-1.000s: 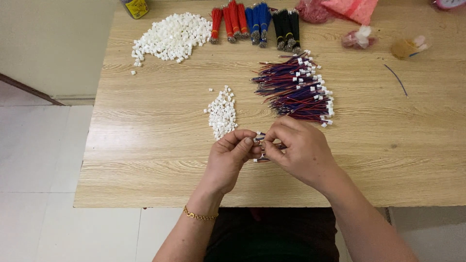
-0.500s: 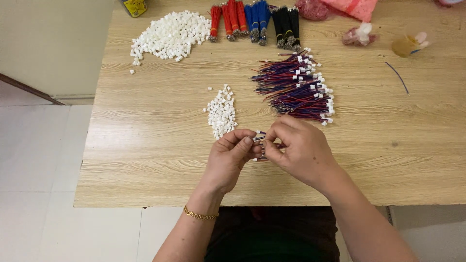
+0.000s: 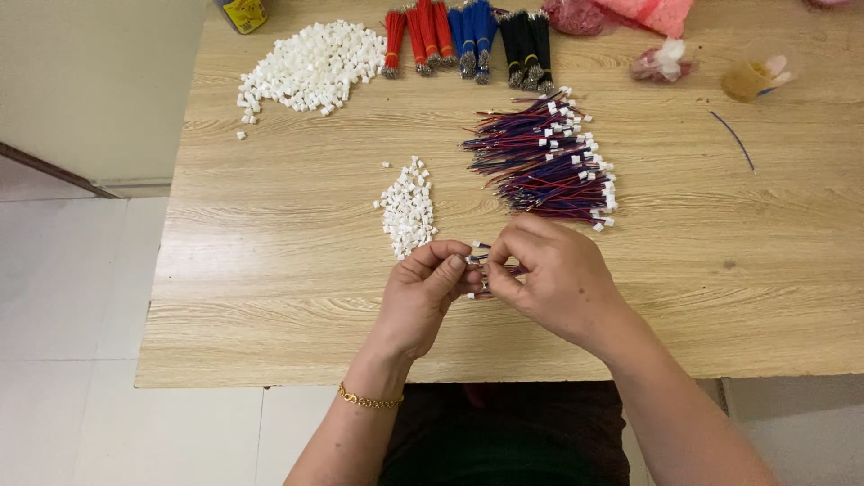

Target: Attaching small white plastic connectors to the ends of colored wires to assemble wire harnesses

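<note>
My left hand (image 3: pixel 425 292) and my right hand (image 3: pixel 551 274) meet over the near part of the wooden table (image 3: pixel 270 270). Between their fingertips they pinch a small white connector with short wire ends (image 3: pixel 478 263); most of it is hidden by the fingers. A small pile of white connector housings (image 3: pixel 407 209) lies just beyond my left hand. A heap of red, blue and black wires with white connectors fitted (image 3: pixel 547 162) lies just beyond my right hand.
A bigger pile of white housings (image 3: pixel 310 65) sits at the far left. Bundles of red, blue and black wires (image 3: pixel 468 34) lie at the far edge. Pink bags (image 3: pixel 621 13), a small bag (image 3: pixel 661 61), a tan item (image 3: pixel 751 79) and a loose blue wire (image 3: pixel 733 137) are far right.
Both hands stay in the same place; only the fingers shift slightly on the small piece they hold.
</note>
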